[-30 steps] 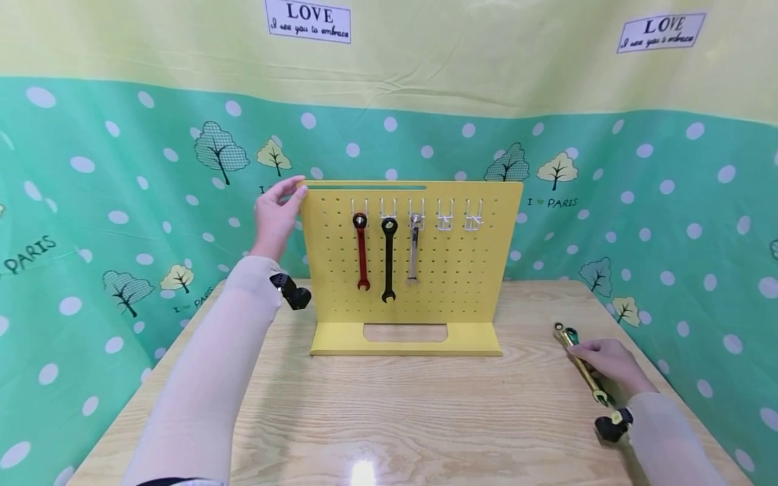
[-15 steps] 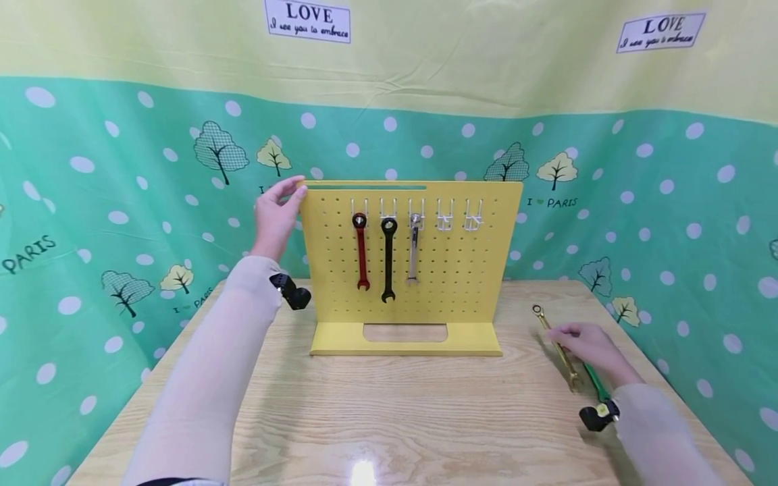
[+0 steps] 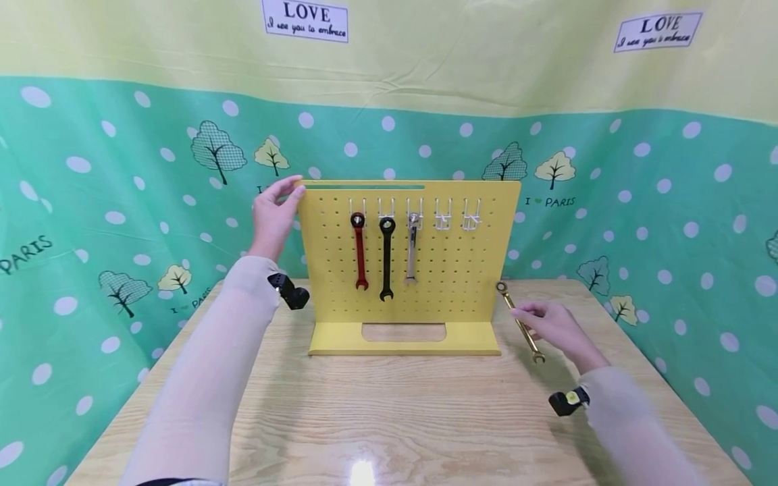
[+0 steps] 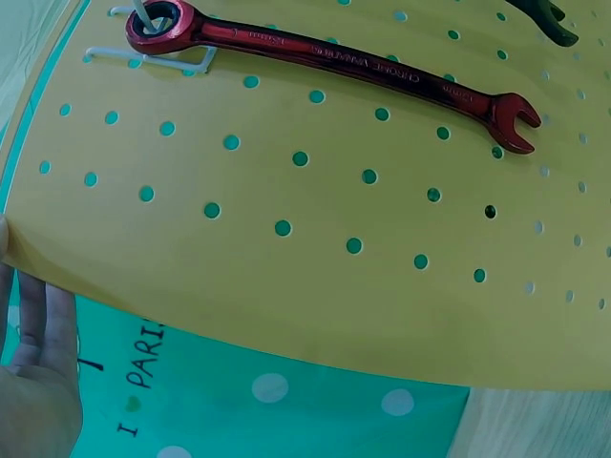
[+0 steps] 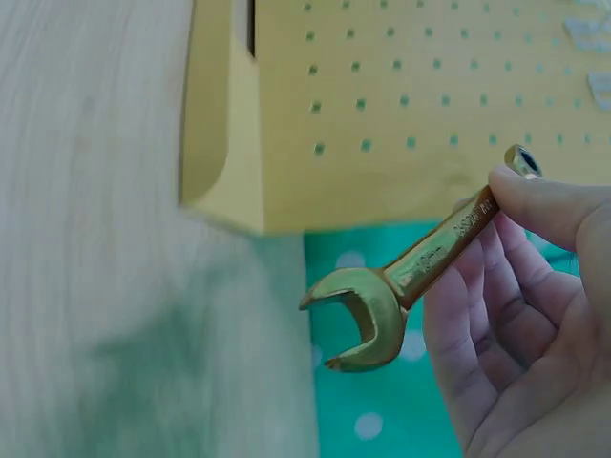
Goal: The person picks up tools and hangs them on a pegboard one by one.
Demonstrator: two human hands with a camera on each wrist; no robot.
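Note:
My right hand (image 3: 556,331) pinches a gold combination wrench (image 3: 521,324) by its shank, raised off the table just right of the pegboard. In the right wrist view the open-end jaw of that wrench (image 5: 372,320) points to the left, and thumb and fingers grip it near the ring end. With thumb and fingers, my left hand (image 3: 275,212) holds the upper left corner of the yellow pegboard (image 3: 450,270). A red wrench (image 3: 360,253), a black wrench (image 3: 386,260) and a silver wrench (image 3: 412,250) hang on its hooks.
Two white hooks on the board's right, a left hook (image 3: 443,219) and a right hook (image 3: 471,219), carry nothing. The pegboard's base (image 3: 340,341) stands on a wooden table (image 3: 389,405). A patterned curtain (image 3: 389,148) surrounds the table.
My right hand has lifted the gold wrench and carried it left toward the pegboard. The green wrench that lay beneath it is now out of sight. My left hand stays on the board's corner.

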